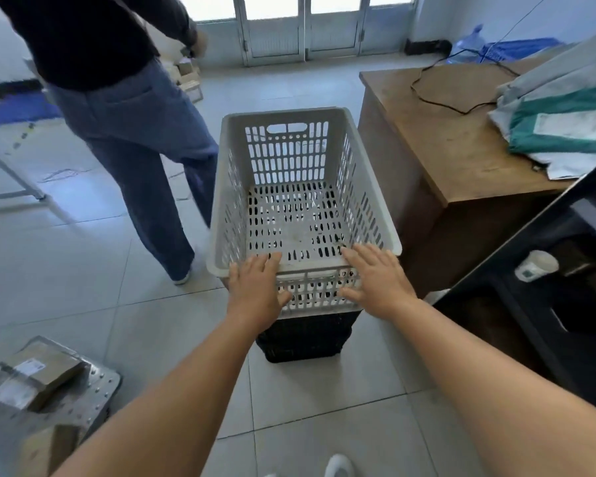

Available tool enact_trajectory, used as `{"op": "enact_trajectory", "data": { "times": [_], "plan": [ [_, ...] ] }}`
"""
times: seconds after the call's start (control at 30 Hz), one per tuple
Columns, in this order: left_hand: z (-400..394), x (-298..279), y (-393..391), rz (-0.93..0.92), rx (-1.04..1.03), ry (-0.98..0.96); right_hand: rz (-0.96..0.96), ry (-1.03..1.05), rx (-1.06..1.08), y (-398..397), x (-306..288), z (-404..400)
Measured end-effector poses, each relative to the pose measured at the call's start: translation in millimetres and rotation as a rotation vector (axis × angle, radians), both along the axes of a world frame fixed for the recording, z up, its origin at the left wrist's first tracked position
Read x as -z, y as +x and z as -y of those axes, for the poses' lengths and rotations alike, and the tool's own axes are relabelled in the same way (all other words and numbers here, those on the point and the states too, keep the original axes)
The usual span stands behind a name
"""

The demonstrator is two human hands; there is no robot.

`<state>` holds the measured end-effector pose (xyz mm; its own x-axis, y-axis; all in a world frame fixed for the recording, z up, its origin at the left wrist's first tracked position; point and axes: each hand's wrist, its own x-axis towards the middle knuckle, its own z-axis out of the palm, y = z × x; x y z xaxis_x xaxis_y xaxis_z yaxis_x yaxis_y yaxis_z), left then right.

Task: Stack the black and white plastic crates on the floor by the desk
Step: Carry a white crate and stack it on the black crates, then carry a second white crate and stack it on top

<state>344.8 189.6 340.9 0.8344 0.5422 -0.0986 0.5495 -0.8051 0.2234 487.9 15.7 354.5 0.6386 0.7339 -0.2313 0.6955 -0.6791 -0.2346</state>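
The white plastic crate [303,201] sits nested on top of the black plastic crate [307,339], both standing on the tiled floor [83,287] just beside the near-left corner of the wooden table [461,149]. Only the lower part of the black crate shows beneath the white one, so the stack looks essentially made.

Both hands lie on the white crate's near rim with fingers spread and nearly straight, gripping nothing. The left hand [255,287] covers the near-left part of the rim, the right hand [375,280] the near-right part, fingers reaching over the edge and thumbs against the outer wall. That flat, two-sided placement suggests pressing the upper crate down evenly or steadying it so that it seats square.

On the table lie a black cable [437,94] and a pile of grey and green mailing bags [565,115]; the pale label on the green one is too blurred to read. A second person in jeans [135,149] stands left of the crates. At the lower left, cardboard parcels [42,376] rest on a metal plate, their labels also illegible.
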Motion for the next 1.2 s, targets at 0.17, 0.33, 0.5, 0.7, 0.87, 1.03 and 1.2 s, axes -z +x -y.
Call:
{"op": "enact_trajectory", "data": {
  "times": [0.17, 0.33, 0.5, 0.7, 0.87, 1.03, 1.2],
  "plan": [
    [11.0, -7.0, 4.0, 0.025, 0.032, -0.078, -0.082, 0.031, 0.124, -20.1, -14.9, 6.8],
    [18.4, -20.7, 3.0, 0.095, 0.205, -0.115, -0.067, 0.126, 0.389, -61.3, -28.9, 22.8],
    [45.0, -39.6, -13.4, 0.103, 0.438, -0.146, -0.028, 0.166, 0.676, -125.3, -36.7, 56.1],
    [131.2, -48.4, -39.2, 0.082, 0.767, -0.251, -0.002, 0.164, 1.060, -219.7, -49.8, 132.4],
    [241.6, -58.0, -84.0, 0.031, 1.054, -0.319, 0.010, 0.208, 1.387, -314.2, -57.5, 222.9],
    [355.6, -61.1, -160.0, -0.057, 1.335, -0.369, 0.016, 0.243, 1.713, -427.5, -57.5, 301.5],
    [456.3, -61.5, -263.4, -0.153, 1.592, -0.384, 0.017, 0.246, 1.969, -555.0, -49.9, 367.5]
  ]
}}
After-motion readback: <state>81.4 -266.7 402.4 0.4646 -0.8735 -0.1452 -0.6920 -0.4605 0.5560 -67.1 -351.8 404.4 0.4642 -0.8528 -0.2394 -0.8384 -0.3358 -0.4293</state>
